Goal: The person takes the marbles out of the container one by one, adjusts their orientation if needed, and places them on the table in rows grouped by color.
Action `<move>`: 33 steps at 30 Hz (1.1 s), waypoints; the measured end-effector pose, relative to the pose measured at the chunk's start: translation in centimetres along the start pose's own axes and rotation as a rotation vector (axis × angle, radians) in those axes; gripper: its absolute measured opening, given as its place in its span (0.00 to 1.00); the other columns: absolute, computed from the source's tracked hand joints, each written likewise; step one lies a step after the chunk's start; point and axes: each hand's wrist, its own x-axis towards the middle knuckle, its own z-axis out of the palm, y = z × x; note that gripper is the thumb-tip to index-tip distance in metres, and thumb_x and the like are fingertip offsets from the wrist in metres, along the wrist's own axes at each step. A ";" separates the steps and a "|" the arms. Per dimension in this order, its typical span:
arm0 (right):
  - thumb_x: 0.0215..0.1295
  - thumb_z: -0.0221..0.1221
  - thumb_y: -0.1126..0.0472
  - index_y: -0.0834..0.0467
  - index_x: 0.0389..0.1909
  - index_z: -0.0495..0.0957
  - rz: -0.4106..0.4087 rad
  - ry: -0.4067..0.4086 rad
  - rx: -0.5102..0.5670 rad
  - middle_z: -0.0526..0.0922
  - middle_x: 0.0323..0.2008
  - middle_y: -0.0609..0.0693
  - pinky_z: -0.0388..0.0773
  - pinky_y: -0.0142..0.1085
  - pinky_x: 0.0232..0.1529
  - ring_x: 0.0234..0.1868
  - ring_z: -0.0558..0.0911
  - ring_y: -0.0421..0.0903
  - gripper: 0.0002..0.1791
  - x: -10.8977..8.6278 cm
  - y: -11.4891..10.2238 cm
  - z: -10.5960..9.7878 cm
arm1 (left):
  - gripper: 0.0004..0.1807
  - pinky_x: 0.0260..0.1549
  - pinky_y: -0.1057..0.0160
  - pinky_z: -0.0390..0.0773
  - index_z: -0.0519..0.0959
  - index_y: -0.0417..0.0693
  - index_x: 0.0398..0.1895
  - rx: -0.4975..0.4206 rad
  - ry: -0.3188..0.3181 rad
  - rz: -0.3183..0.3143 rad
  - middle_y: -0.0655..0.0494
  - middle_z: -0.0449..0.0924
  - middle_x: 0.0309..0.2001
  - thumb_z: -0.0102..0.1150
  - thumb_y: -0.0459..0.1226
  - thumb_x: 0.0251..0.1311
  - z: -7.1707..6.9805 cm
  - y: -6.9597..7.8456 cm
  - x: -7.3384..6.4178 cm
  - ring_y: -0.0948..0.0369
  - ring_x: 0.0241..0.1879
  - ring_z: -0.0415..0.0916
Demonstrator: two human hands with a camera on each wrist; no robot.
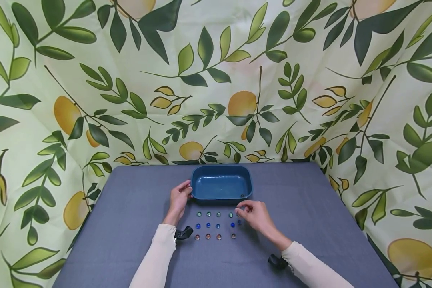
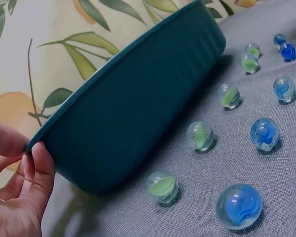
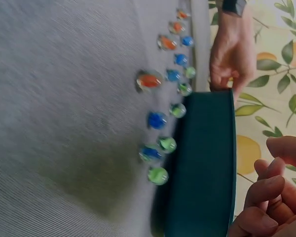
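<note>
A deep blue-teal rectangular tub (image 1: 221, 180) stands on the cloth. My left hand (image 1: 179, 199) pinches its left rim between thumb and fingers, clearest in the left wrist view. One small dark marble (image 1: 242, 195) lies inside, at the front right corner. Before the tub, glass marbles sit in rows: green ones (image 1: 218, 214) nearest it, then blue ones (image 1: 208, 225), then orange-red ones (image 1: 208, 236). Over the right end of the green row hovers my right hand (image 1: 256, 216); its fingers (image 3: 266, 190) are loosely bent, with nothing visible between them, beside the tub's right end.
Grey-blue cloth (image 1: 137, 248) covers the table. A leaf-and-fruit patterned curtain (image 1: 209, 96) rises behind the table and along both sides. Each wrist wears a black camera, such as the one (image 1: 278, 262) on the right.
</note>
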 end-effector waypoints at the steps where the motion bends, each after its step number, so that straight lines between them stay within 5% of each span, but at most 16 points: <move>1: 0.58 0.69 0.57 0.51 0.30 0.85 -0.006 0.009 -0.003 0.73 0.16 0.40 0.62 0.28 0.19 0.16 0.67 0.35 0.03 0.2 -0.1 -0.1 | 0.21 0.29 0.72 0.75 0.75 0.35 0.62 -0.001 -0.001 0.000 0.38 0.74 0.55 0.53 0.26 0.65 0.0 0.0 0.0 0.65 0.36 0.72; 16: 0.61 0.67 0.55 0.52 0.34 0.86 -0.044 0.047 0.017 0.74 0.17 0.43 0.63 0.29 0.20 0.17 0.68 0.38 0.05 2.6 -1.4 -1.1 | 0.21 0.31 0.71 0.76 0.75 0.36 0.61 0.003 0.000 -0.008 0.39 0.75 0.55 0.55 0.27 0.64 -0.2 -0.1 -0.1 0.63 0.40 0.75; 33: 0.62 0.66 0.53 0.55 0.41 0.85 -0.056 -0.009 0.022 0.74 0.18 0.45 0.66 0.33 0.25 0.19 0.69 0.43 0.12 8.9 -2.7 -0.2 | 0.21 0.29 0.72 0.76 0.76 0.37 0.60 -0.021 0.013 -0.021 0.41 0.76 0.53 0.57 0.27 0.64 0.0 -0.1 0.0 0.63 0.39 0.76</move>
